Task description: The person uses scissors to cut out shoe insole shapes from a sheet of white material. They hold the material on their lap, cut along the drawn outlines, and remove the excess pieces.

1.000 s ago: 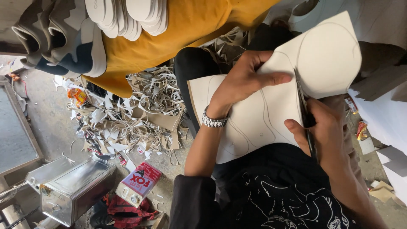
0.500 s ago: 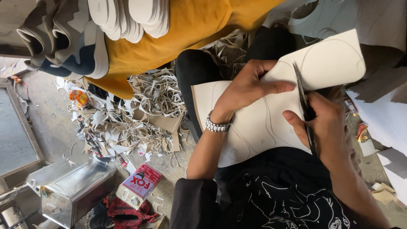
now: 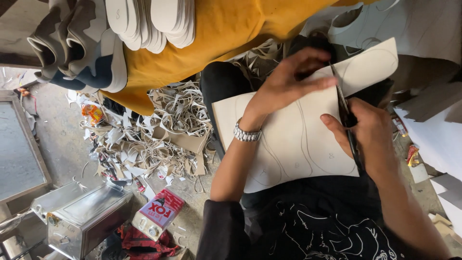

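- A pale sheet of card (image 3: 288, 144), marked with curved pencil outlines, is held across the lap of the seated person.
- The left hand (image 3: 288, 84) is laid flat on the upper part of the sheet, fingers (image 3: 317, 83) spread and pressed down on it; a metal wristwatch (image 3: 247, 135) is worn on that wrist.
- The right hand (image 3: 368, 135) is closed around the handles of a pair of dark scissors (image 3: 345, 113); the fingers are wrapped tight on them.
- The scissor blades are set into the sheet's upper edge, along a drawn line, just beside the left fingertips.
- A heap of off-cut strips (image 3: 159, 139) is seen on the floor to the left of the knee.
- Stacked pale sole-shaped cutouts (image 3: 154, 21) are seen resting on an orange cloth (image 3: 231, 33) at the top.
- A metal box (image 3: 84, 216) and a small red-and-white carton (image 3: 159, 214) lie on the floor at lower left.
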